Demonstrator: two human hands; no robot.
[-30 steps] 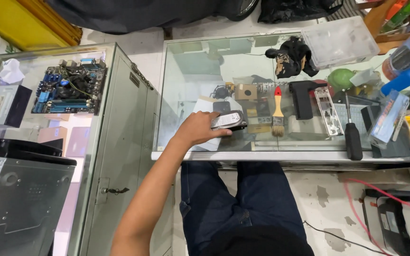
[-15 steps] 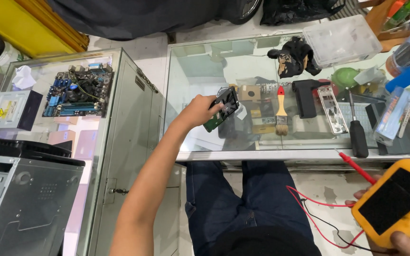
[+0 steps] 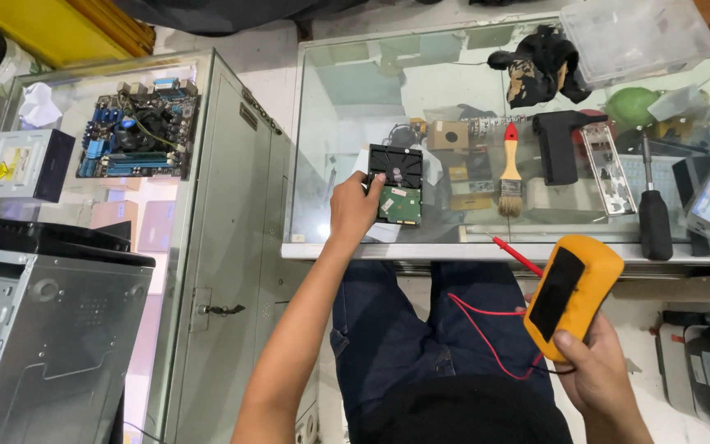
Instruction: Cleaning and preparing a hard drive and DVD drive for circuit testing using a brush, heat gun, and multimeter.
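Right hand, nearest: fingers clamped on yellow multimeter, held over lap, red leads trailing. Left hand grips hard drive, circuit side up, long axis running away from the person, flat near glass table's front edge; bare glass left of it. Paintbrush beyond right.

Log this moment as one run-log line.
left hand: grips black hard drive with green circuit board on glass table | right hand: holds yellow multimeter, red lead attached
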